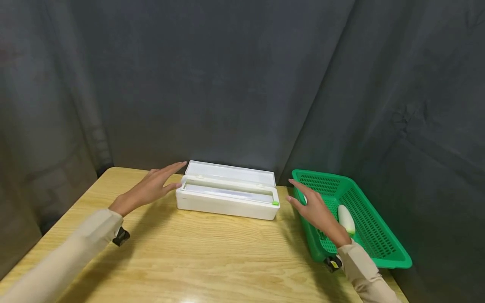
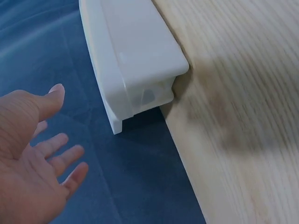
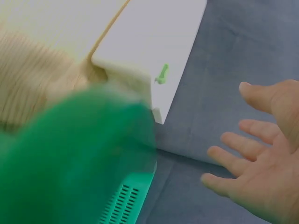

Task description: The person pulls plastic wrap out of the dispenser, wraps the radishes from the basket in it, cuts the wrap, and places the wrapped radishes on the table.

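A long white box (image 1: 227,206) with its lid (image 1: 231,172) raised lies near the back of the wooden table; it resembles a cling film dispenser. A small green slider (image 1: 275,203) sits at its right end. My left hand (image 1: 151,187) hovers by the box's left end, fingers extended, holding nothing. My right hand (image 1: 312,208) is held between the box's right end and a green basket (image 1: 379,210), over the basket's near-left rim, fingers spread and bare. In the left wrist view the box end (image 2: 145,56) stands apart from the fingers.
Inside the basket lies a whitish, elongated vegetable (image 1: 345,219) with a green end; another white item is mostly hidden behind my right hand. Dark grey curtains (image 1: 212,84) hang close behind the table (image 1: 212,261). The basket stands at the table's right side.
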`<state>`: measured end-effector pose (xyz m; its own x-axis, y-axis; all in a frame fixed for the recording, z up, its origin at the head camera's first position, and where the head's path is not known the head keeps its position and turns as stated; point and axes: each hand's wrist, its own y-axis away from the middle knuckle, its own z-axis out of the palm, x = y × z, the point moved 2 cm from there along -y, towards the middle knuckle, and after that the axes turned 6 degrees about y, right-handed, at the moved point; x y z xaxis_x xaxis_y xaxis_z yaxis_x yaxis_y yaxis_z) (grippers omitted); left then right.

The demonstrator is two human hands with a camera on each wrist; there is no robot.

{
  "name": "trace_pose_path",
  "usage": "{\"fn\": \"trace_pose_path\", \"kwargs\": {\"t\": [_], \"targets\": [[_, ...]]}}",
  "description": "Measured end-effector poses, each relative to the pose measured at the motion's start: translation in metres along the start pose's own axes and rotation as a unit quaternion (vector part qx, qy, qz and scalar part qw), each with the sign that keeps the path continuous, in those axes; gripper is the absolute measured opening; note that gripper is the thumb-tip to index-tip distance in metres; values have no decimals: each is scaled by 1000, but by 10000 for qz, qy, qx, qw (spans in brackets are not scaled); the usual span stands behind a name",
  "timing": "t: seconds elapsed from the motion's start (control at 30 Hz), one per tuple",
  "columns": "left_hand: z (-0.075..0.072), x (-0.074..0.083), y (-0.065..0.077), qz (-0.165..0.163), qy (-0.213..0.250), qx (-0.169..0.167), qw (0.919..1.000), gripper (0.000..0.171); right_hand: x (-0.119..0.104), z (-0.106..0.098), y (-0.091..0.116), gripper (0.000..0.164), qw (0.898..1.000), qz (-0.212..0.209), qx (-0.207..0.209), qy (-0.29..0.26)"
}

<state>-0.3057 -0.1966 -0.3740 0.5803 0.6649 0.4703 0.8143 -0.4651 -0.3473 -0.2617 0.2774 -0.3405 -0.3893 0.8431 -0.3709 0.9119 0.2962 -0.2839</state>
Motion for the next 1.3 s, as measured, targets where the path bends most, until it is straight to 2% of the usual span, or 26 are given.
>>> {"fn": "trace_pose_path", "kwargs": {"t": [0.27,0.4,0.53,0.9,1.3], "targets": [[7,-1,1,148,85,42,9998,60,-9,10,-6,59,9996,-82,-115,-226],[11,-2,1,27,163,-24,9999,61,-11,16,-7,56,9992,-69,-169,-367],[17,-2,-1,50,270,-65,9996,60,-11,20,-7,53,9988,-35,-196,-437],[28,-4,-5,-89,492,-154,9986,54,-14,35,-18,51,9981,-236,-244,-505],[35,-2,-11,148,219,24,9996,44,-17,47,-24,47,9965,-349,-332,-684]]}}
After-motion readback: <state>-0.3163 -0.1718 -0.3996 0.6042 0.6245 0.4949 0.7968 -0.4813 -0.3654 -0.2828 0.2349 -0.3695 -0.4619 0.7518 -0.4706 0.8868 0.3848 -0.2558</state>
